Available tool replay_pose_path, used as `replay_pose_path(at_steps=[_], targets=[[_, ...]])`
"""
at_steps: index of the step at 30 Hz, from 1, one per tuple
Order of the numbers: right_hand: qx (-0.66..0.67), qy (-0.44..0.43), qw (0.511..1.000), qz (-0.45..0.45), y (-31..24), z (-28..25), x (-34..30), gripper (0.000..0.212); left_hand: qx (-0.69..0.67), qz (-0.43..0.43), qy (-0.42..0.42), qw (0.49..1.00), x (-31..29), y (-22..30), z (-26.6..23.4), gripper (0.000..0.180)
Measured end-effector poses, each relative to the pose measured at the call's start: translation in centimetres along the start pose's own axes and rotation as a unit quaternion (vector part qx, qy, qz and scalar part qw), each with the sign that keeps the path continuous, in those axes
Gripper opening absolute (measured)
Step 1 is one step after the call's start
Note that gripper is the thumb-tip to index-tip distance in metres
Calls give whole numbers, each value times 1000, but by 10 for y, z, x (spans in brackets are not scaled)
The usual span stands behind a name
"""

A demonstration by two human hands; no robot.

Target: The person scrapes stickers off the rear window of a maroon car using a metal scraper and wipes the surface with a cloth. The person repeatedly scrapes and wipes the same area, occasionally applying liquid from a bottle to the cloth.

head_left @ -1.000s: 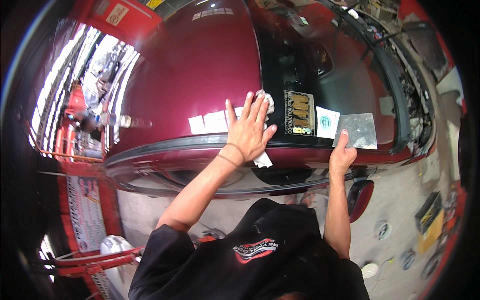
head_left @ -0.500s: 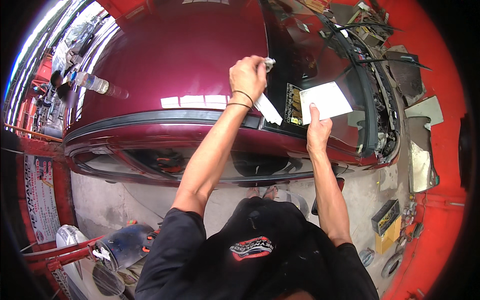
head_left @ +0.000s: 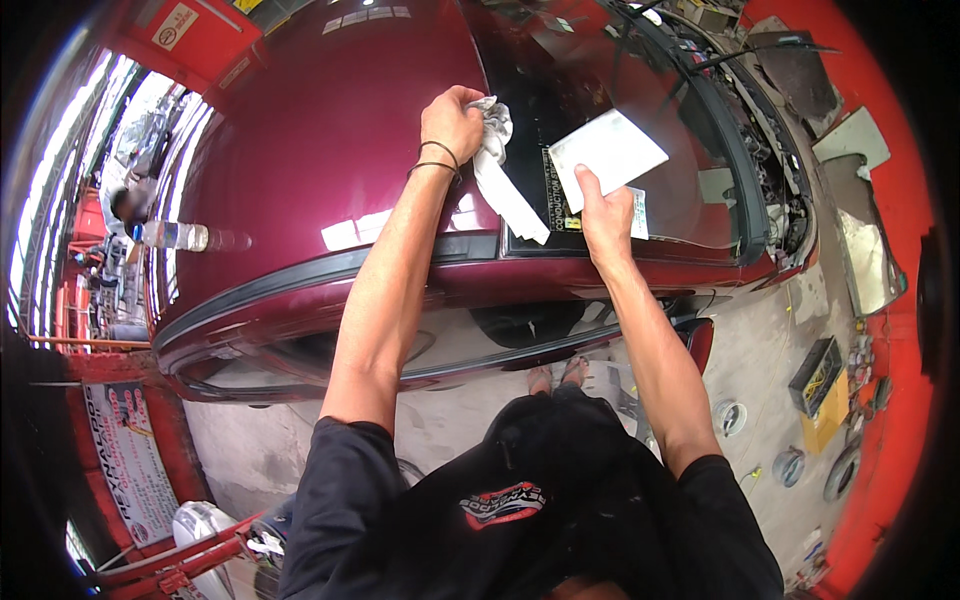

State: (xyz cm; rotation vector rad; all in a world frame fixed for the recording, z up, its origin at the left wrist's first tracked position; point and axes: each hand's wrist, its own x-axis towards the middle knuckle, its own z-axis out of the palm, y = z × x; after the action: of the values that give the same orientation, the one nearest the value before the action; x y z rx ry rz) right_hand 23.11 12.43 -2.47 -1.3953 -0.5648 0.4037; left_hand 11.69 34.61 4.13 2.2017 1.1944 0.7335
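Note:
My left hand [head_left: 452, 124] is closed on a crumpled white rag [head_left: 492, 128], at the line where the maroon car roof [head_left: 350, 110] meets the dark windshield [head_left: 640, 105]. A long strip of the rag hangs down toward the near edge of the glass. Over the windshield, my right hand [head_left: 607, 215] pinches a flat white rectangular sheet [head_left: 610, 152], thumb on top. A dark sticker with pale and yellow print [head_left: 562, 205] lies on the glass between the hands, partly hidden. Beside my right hand shows a small pale label [head_left: 639, 213].
A clear plastic bottle [head_left: 178, 236] lies on the roof at the left. Wiper arms [head_left: 770, 48] stick up beyond the windshield. Dark-edged panels [head_left: 865, 240] lean by the red wall at right. A black crate [head_left: 816, 376] and tires [head_left: 842, 472] sit on the floor.
My left hand has moved slightly left, and more of the rag now shows. My right hand has shifted left and a little up with the sheet, which is tilted more. The whole view has turned slightly.

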Motion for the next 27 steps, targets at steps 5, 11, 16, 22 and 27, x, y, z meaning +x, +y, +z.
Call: replay_pose_path(at_steps=[5,11,16,22,27], targets=[[-97,-42,992,73,-1,29,44,47,38,86,6,996,4,5,-5,34],[-81,-12,992,91,11,39,45,57,103,2,-36,994,7,16,-8,29],[-68,-7,997,27,2,41,54,52,131,6,18,991,-1,15,4,23],[-196,-92,976,-24,-22,65,94,52,174,-24,59,983,-5,20,13,22],[-299,-139,941,-73,-30,80,105,54,165,20,69,984,-8,16,18,23]])
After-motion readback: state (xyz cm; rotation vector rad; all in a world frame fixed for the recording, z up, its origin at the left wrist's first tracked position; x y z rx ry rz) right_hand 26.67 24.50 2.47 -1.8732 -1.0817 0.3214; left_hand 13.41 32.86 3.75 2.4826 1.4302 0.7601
